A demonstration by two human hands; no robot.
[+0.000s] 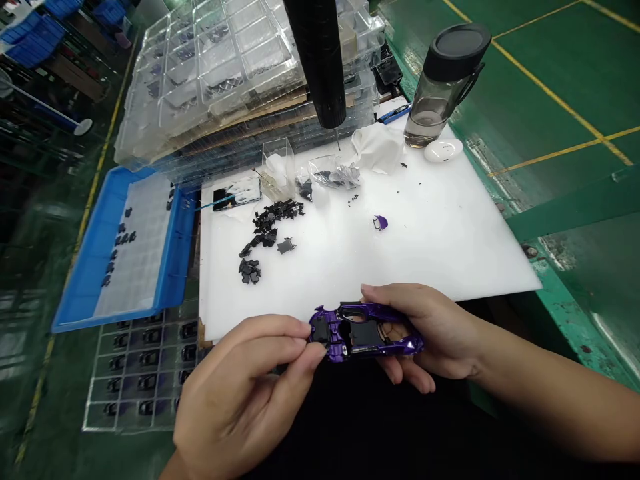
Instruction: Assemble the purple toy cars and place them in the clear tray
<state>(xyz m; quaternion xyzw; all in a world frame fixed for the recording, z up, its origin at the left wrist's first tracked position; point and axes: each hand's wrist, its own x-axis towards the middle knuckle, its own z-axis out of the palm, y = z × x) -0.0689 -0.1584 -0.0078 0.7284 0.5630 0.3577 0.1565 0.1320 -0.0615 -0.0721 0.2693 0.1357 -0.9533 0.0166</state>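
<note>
A purple model car body [339,350] with black inner parts lies level above the table's near edge. My right hand [425,327] is closed around its right end, the thumb along the far side and fingers beneath. At the car's left end, the thumb and fingertips of my left hand [250,380] are pinched on its edge, beside a black panel [320,330] set in the body. Whether they also grip a small loose part cannot be seen. Farther off on the white board lies a small purple piece [381,222].
Small black parts [273,217] lie in piles on the white board [450,233]. A black electric screwdriver [325,73] hangs above. Stacked clear trays [215,87], a bottle [440,87] and a plastic bag [335,175] stand behind; a blue bin [173,280] is left.
</note>
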